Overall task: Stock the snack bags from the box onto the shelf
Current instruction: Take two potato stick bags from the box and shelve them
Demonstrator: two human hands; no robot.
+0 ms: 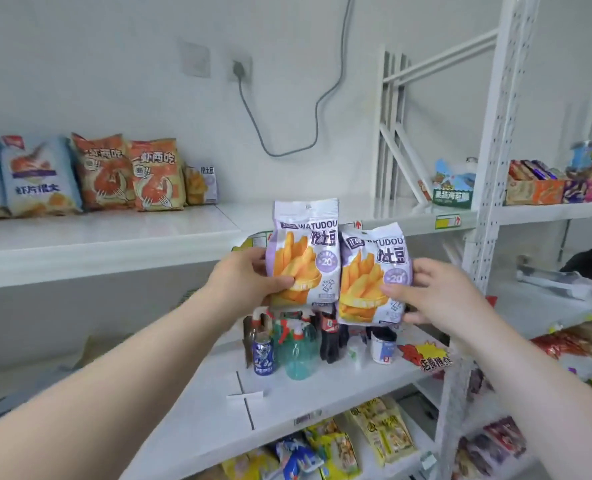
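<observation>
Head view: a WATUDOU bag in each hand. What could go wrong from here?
1. The left hand and right hand each pinch only a side edge of the left bag and right bag. Either might slip onto the bottles standing just below.
2. The matching bag on the upper shelf stands at the row's end, so pushing new bags against it could tip it.

Both forearms [114, 368], left grip [249, 278] and right grip [440, 296] are bare.
</observation>
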